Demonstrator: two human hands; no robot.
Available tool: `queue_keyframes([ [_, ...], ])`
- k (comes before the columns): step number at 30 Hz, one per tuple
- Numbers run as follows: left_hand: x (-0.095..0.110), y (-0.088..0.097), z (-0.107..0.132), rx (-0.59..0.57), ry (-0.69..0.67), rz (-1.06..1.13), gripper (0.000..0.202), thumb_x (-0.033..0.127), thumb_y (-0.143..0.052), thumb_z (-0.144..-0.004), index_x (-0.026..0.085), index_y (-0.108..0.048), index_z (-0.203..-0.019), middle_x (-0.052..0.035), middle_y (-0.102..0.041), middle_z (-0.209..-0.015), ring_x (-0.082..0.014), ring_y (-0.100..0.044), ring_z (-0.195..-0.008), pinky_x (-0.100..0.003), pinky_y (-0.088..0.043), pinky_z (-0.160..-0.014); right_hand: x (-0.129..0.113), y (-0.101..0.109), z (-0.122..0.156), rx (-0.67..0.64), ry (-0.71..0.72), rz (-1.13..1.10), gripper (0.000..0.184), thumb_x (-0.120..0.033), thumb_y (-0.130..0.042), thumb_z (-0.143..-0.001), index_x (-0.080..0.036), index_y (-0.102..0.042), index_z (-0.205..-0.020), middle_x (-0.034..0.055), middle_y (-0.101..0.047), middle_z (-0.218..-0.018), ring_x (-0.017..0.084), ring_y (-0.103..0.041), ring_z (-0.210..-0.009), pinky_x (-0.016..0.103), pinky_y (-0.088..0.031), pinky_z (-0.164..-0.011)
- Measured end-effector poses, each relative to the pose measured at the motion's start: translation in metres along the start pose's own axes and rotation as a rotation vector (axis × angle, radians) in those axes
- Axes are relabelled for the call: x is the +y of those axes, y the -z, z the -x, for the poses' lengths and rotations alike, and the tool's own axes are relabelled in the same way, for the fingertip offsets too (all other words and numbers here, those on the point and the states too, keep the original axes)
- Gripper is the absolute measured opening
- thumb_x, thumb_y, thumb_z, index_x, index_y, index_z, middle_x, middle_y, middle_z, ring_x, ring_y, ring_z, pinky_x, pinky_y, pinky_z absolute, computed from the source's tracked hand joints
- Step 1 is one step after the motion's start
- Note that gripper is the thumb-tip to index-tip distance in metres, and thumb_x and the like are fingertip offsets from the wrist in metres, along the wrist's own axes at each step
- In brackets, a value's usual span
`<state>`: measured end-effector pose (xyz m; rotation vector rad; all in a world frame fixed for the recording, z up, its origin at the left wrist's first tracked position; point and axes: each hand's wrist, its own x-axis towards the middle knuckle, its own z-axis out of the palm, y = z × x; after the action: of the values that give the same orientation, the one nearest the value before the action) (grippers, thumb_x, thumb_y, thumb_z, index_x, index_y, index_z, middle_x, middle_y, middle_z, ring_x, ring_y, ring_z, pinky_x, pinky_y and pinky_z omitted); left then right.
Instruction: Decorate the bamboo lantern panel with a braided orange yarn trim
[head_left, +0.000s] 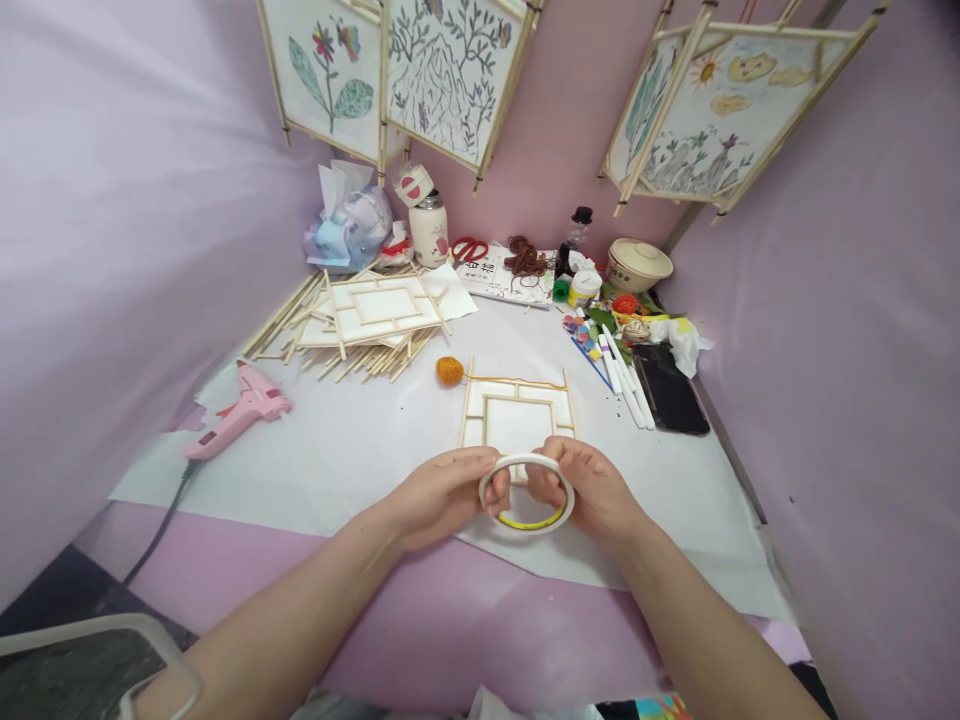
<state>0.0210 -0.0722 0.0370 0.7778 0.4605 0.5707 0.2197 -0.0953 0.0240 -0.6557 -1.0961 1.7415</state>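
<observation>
Between both hands I hold a roll of white tape (pixel 534 526) with a yellow inner core, tilted so its ring faces me. My left hand (pixel 450 492) grips its left side, fingers curled through the ring. On the right side, my right hand (pixel 592 487) pinches the rim between thumb and fingers. Just beyond the roll, a wooden stick frame (pixel 556 405) lies flat, its near edge partly hidden by my hands. An orange thread (pixel 517 381) runs across the frame's far bar from a small orange ball of yarn (pixel 449 371).
A pink glue gun (pixel 247 408) with a cord lies left. Behind it are piled wooden sticks (pixel 360 358) and another frame (pixel 384 305). White pens (pixel 626 380) and a black phone (pixel 670 390) lie right. Scissors (pixel 470 249), a lidded bowl (pixel 639 264) and painted lanterns (pixel 450 85) are farther back.
</observation>
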Motion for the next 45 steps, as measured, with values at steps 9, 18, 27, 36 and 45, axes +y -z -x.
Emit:
queue_keyframes([
  [9,0.001,-0.010,-0.001,0.071,-0.069,0.250,0.020,0.031,-0.061,-0.089,0.013,-0.065,-0.082,0.0015,-0.045,-0.069,-0.0093,-0.047,-0.064,-0.028,-0.046,-0.077,-0.003,0.003,-0.004,0.177,-0.041,-0.129,0.038,-0.057,-0.056,-0.089,-0.021,-0.057,-0.076,-0.0025,-0.049,-0.067,0.010,-0.038,-0.055,0.024,-0.035,-0.054],
  [18,0.002,-0.011,0.001,0.152,0.157,0.018,0.018,0.028,-0.060,-0.086,0.013,-0.065,-0.078,0.0029,-0.045,-0.057,-0.0081,-0.037,-0.052,-0.024,-0.043,-0.058,-0.015,-0.013,-0.002,0.132,0.043,0.555,0.015,-0.036,-0.065,-0.088,-0.024,-0.069,-0.095,0.0017,-0.066,-0.083,0.017,-0.061,-0.080,0.030,-0.046,-0.077],
  [27,-0.010,-0.010,-0.002,0.147,-0.017,0.018,0.019,0.022,-0.052,-0.086,0.012,-0.064,-0.076,-0.0027,-0.054,-0.069,-0.0123,-0.046,-0.069,-0.025,-0.035,-0.070,0.009,-0.008,-0.009,0.433,0.033,0.023,0.021,-0.041,-0.074,-0.078,-0.022,-0.066,-0.081,-0.0047,-0.046,-0.059,0.010,-0.041,-0.058,0.025,-0.035,-0.058],
  [36,-0.016,-0.011,-0.003,0.125,-0.069,0.107,0.020,0.024,-0.063,-0.084,0.012,-0.071,-0.099,-0.0036,-0.059,-0.078,-0.0136,-0.051,-0.079,-0.026,-0.037,-0.081,0.008,-0.007,-0.013,0.514,-0.020,-0.299,0.023,-0.038,-0.077,-0.077,-0.021,-0.064,-0.081,-0.0052,-0.042,-0.064,0.007,-0.037,-0.056,0.021,-0.038,-0.056],
  [45,-0.016,-0.013,-0.004,0.170,-0.112,0.112,0.021,0.025,-0.071,-0.080,0.015,-0.075,-0.099,-0.0044,-0.062,-0.079,-0.0151,-0.053,-0.083,-0.029,-0.037,-0.088,0.004,-0.005,-0.013,0.512,-0.019,-0.265,0.025,-0.039,-0.072,-0.080,-0.021,-0.056,-0.073,-0.0030,-0.044,-0.069,0.011,-0.041,-0.061,0.025,-0.042,-0.058],
])
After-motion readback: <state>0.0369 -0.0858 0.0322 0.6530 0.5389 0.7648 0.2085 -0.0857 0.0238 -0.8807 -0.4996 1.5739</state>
